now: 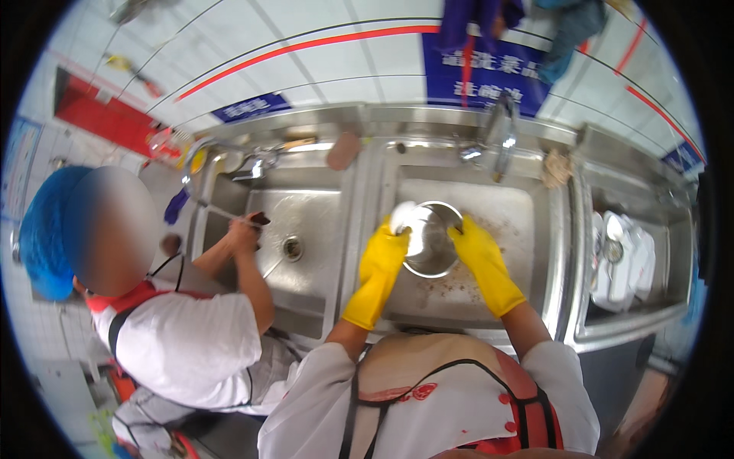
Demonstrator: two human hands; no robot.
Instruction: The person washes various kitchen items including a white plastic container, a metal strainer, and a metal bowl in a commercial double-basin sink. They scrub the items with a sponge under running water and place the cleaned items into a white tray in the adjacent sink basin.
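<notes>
A round stainless steel pot [431, 241] is held above the middle sink basin [504, 201], its mouth facing up towards me. My right hand [481, 261], in a yellow rubber glove, grips the pot's right rim. On the left side, my left hand [385, 258] wears a matching glove. Its fingers close around a blurred white item [403, 217] at the pot's rim; whether it is a sponge or a cloth I cannot tell. Brown food specks [459, 287] lie on the wet basin floor below the pot.
A co-worker [178, 338] in a blue cap has both hands under the left basin's hose [218, 211]. Behind the middle basin stands a curved faucet [504, 140]. White dishes [622, 269] fill part of the right basin. A pinkish-brown block [344, 151] sits on the back ledge.
</notes>
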